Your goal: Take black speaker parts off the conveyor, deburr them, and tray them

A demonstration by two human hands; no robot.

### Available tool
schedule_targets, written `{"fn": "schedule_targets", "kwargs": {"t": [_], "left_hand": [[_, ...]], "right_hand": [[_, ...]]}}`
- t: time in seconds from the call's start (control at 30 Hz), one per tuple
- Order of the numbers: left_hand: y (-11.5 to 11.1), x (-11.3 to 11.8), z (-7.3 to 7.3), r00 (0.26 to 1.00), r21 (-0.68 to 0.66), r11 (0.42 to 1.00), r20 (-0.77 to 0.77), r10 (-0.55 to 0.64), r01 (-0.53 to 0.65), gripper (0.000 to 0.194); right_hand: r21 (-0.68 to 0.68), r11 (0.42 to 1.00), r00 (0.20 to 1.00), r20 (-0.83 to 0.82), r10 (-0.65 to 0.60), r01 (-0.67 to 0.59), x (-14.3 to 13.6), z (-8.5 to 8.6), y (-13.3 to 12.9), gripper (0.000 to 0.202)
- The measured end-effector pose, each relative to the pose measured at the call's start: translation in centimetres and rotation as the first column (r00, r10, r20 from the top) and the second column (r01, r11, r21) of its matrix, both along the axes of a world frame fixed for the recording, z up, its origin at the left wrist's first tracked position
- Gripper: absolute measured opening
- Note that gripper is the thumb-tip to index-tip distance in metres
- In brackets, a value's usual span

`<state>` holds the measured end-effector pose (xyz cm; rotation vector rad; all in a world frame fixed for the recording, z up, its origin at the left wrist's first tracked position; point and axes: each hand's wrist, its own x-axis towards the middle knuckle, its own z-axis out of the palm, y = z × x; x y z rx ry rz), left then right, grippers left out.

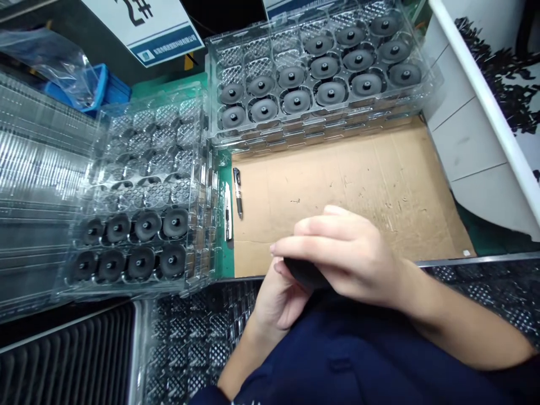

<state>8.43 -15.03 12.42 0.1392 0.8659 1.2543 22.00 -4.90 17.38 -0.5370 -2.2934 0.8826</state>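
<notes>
Close to my body, my left hand (pixel 280 301) and my right hand (pixel 350 250) come together around a dark rounded part (pixel 306 273). Its colour matches the black discs in the trays, but my fingers cover most of it. My right hand curls over the top, while my left supports it from below and is partly hidden. Black discs with a raised hub (pixel 296 102) fill many pockets of the clear plastic tray (pixel 270 126) at the back. More black discs (pixel 145 225) occupy the two nearer rows of the clear tray (pixel 202 236) on the left.
Cardboard (pixel 337 174) covers the bench, with a pen (pixel 238 194) and a white utility knife (pixel 228 212) at its left edge. A white bin (pixel 476 135) of black pieces stands right. Stacked clear trays (pixel 37 152), a blue box (pixel 110 90) and a sign (pixel 147 28) are at left.
</notes>
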Motion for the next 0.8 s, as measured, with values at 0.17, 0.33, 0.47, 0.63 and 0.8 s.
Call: {"fn": "schedule_targets", "kwargs": {"t": [0.17,0.33,0.47,0.63,0.8], "left_hand": [[-0.9,-0.2,-1.3,0.998,-0.062,0.998,0.061,-0.015,0.019,0.049],[-0.7,-0.7,-1.0,1.0,-0.033,0.999,-0.008,0.029,-0.029,0.057],[-0.7,-1.5,-0.2,0.999,0.017,0.999,0.027,0.03,-0.031,0.059],[-0.9,-1.7,0.2,0.998,0.027,0.999,0.056,0.036,-0.038,0.056],[-0.5,-1.2,0.6,0.999,0.043,0.998,0.014,0.052,-0.052,0.057]], "right_hand": [[0.065,0.997,0.964,0.26,-0.056,0.04,-1.0,-0.7,0.0,0.022],[-0.09,0.996,0.999,-0.033,0.025,-0.028,-1.3,-2.3,1.0,0.022],[-0.273,0.938,0.969,0.184,-0.166,0.212,1.3,-5.3,1.3,0.02],[-0.327,0.929,0.936,0.347,-0.054,0.175,2.6,-10.2,-1.7,0.018],[-0.293,0.893,0.92,0.298,-0.254,0.342,1.7,-6.8,-1.7,0.024]]}}
